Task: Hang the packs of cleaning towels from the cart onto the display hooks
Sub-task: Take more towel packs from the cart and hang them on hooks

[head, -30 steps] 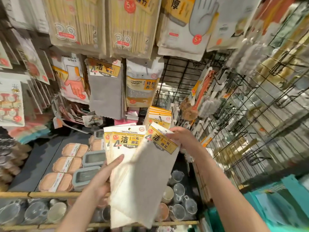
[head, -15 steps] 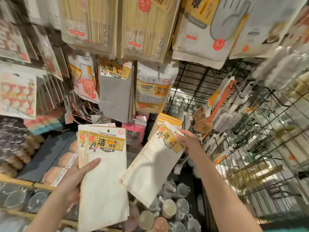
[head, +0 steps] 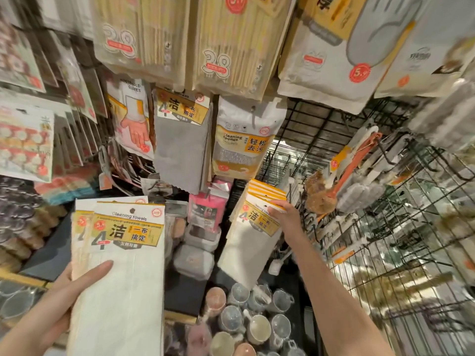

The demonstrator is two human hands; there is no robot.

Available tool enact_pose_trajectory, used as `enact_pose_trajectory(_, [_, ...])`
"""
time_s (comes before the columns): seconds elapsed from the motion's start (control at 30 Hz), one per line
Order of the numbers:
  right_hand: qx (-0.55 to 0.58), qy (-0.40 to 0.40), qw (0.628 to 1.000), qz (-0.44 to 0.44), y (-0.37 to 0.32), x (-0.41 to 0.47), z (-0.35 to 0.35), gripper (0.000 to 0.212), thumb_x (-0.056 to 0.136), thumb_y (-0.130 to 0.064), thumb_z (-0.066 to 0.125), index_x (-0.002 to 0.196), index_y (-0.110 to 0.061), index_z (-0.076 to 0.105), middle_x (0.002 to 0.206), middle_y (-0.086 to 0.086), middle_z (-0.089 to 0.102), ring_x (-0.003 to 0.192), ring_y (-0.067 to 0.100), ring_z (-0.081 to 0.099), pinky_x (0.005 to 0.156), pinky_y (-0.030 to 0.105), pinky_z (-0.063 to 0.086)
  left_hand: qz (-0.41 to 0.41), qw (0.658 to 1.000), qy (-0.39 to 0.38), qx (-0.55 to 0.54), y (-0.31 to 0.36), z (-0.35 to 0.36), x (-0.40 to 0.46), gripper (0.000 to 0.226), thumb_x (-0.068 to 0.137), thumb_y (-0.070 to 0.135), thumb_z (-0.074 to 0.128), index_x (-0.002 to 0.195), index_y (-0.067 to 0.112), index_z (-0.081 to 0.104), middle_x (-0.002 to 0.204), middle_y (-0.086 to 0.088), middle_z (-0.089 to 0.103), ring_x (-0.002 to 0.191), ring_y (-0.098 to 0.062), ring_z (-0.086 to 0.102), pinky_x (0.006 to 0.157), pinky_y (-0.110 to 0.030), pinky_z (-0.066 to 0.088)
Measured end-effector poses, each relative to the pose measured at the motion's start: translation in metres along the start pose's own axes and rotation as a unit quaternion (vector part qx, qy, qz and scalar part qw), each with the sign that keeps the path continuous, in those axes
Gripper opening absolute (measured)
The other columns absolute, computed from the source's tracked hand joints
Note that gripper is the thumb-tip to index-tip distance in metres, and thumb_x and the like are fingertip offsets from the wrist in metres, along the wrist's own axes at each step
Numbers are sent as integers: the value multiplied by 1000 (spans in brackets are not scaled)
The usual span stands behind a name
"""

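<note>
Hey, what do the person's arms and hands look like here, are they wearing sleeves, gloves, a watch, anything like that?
Both forearms are bare as far as the frame shows, with no sleeve in view. The left hand and the right hand wear no gloves. No watch, bracelet or ring shows on either wrist or on the fingers that can be seen.

— What carries the goods?
— A wire rack [head: 385,253] at right, with brushes [head: 321,194] hung on it; hooks further left hold grey towels [head: 180,150] and a sponge pack [head: 241,142].
— And lower down?
— A dark shelf [head: 48,255] at left; near it, cups [head: 254,327].
</note>
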State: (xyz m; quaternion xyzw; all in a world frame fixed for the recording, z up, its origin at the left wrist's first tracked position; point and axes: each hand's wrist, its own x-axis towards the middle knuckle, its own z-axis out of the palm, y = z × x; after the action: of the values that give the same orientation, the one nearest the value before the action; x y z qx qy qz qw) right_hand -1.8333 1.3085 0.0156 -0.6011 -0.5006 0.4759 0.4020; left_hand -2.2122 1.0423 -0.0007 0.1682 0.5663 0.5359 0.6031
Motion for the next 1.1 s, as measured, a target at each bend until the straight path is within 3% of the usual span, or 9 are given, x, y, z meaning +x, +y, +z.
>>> enact_pose_trajectory(0.13, [27,-8,999,23,5,4,0,12,82,-6,70,89,-16,68,97,-5,63,82,3,60,55,9,47,14,1000,15,-2,-10,5,-1,72,61,27,86,127,30,57,121,-10,69,105,-36,68,93,-56,48])
enact_pose_trajectory(0.3, [28,-9,999,36,12,7,-9,16,82,-7,70,87,-22,69,92,-7,66,80,5,62,60,16,46,0,999,30,-35,-19,10,-7,71,67,28,79,133,34,52,124,-7,67,108,-38,66,96,-62,44])
enact_pose_trajectory(0.47, [27,-24,999,17,17,11,-5,16,83,-9,70,99,-14,68,101,-5,63,88,4,60,60,11,47,-1,999,6,-43,-20,10,-12,55,78,29,70,131,34,55,125,-9,67,110,-36,65,100,-63,39])
enact_pose_trajectory(0.63, [6,-28,1000,-7,17,14,-3,13,86,-8,66,95,-17,68,108,-1,61,92,6,59,63,10,47,2,1000,7,-19,-16,12,-14,70,66,30,78,131,30,54,121,-10,68,107,-37,66,94,-60,45])
enact_pose_trajectory(0.8, [5,-31,999,-6,18,18,-10,17,87,-7,64,86,-24,67,114,5,61,99,21,61,78,29,51,-3,1000,5,-28,-16,11,-15,55,72,32,71,126,28,60,118,-10,70,103,-35,68,85,-51,53])
enact_pose_trajectory(0.9, [-42,-52,998,-17,16,21,-10,14,89,-8,63,92,-21,66,119,6,59,105,23,59,91,38,50,-14,999,8,-37,-18,10,-14,45,76,32,68,121,27,64,118,-10,70,103,-35,68,85,-49,53])
enact_pose_trajectory(1.1, [-151,-30,986,-63,15,27,-3,13,90,-10,62,101,-13,67,121,10,53,104,16,52,85,26,43,-37,998,32,-39,-24,11,-9,61,58,31,84,116,28,67,117,-10,70,100,-35,69,73,-50,58])
